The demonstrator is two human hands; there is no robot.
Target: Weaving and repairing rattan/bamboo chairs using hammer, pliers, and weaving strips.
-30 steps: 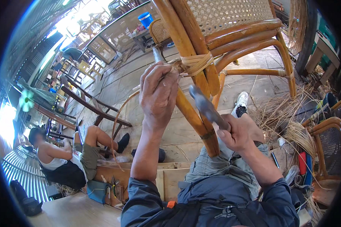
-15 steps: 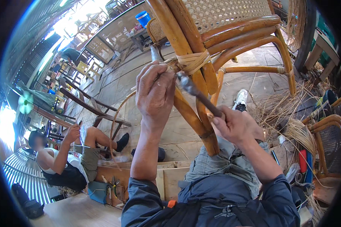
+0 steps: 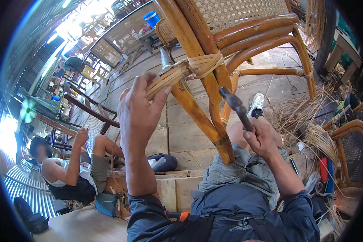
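Hands apart, left hand (image 3: 138, 111) pinching pale strip (image 3: 167, 80), right hand (image 3: 262, 136) gripping hammer (image 3: 238, 108), rattan chair (image 3: 252, 34) far centre-right, its leg (image 3: 205, 123) reaching the near lap (image 3: 222, 177), plank floor (image 3: 183, 139) spreading left, far blue bucket (image 3: 152, 19), contents hidden

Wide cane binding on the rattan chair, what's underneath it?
Two rattan poles pass under the wide cane binding, showing above and below it. The stretch it covers, including any fastener, can't be seen.

Left hand (image 3: 138, 115) holding cane strips (image 3: 167, 81) at chair leg (image 3: 201, 122), right hand (image 3: 260, 137) gripping hammer (image 3: 236, 104), co-worker (image 3: 66, 172) seated left, dry strands (image 3: 292, 108) littering floor (image 3: 181, 143) right.
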